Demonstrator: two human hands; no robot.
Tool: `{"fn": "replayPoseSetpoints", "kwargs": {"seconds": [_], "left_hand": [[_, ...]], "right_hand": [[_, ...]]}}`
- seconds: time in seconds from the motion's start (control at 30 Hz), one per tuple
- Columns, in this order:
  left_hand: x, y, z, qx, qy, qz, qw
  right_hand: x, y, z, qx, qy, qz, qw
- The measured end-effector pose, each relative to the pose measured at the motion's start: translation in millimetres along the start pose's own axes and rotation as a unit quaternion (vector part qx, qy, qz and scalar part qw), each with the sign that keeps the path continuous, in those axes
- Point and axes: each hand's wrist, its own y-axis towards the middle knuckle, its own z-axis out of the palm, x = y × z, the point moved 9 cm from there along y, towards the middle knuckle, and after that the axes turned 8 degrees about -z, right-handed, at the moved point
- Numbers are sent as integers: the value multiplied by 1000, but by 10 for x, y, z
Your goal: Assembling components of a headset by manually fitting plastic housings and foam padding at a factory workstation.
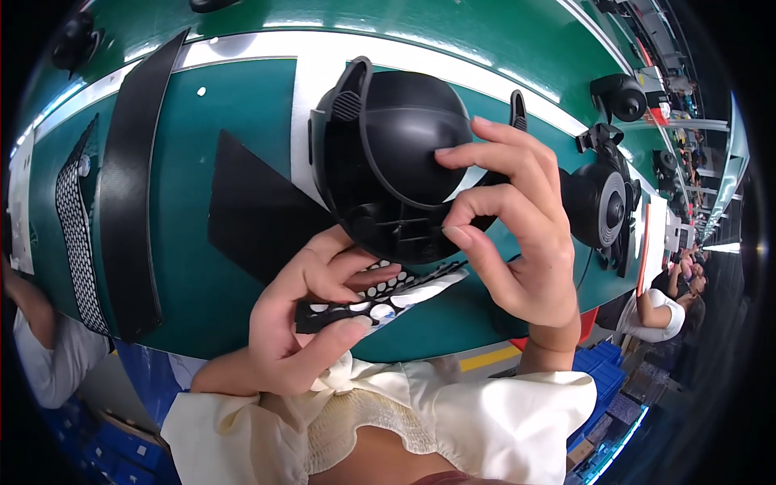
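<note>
A black rounded plastic housing (416, 133) with a smooth dome and two upright prongs stands on the green table in front of me. My left hand (295, 311) grips a folded black sheet with white round dots (384, 307), just below the housing's near edge. Over the right side of the housing is my right hand (521, 214), its thumb and index finger pinched together at the ribbed lower part. Anything between those fingertips is too small or hidden to make out. The middle finger's tip lies at the dome.
Left of the housing lie a flat black piece (255, 198), a long black strip (133, 194) and another dotted sheet (74, 218). A black round unit with a ringed face (598, 206) stands at the right. Co-workers sit at both sides; blue crates (598, 376) are below the table's right.
</note>
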Motion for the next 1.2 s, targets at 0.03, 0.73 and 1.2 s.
{"fn": "replayPoseSetpoints", "kwargs": {"seconds": [0.03, 0.73, 1.2], "left_hand": [[-6, 1, -5, 0, 3, 5, 1000], [-1, -66, -101, -28, -24, 3, 999], [-115, -47, -176, -94, 118, -7, 989]], "right_hand": [[-14, -2, 1, -2, 8, 3, 1000], [11, 164, -7, 16, 15, 49, 999], [-249, 240, 70, 44, 179, 91, 979]]}}
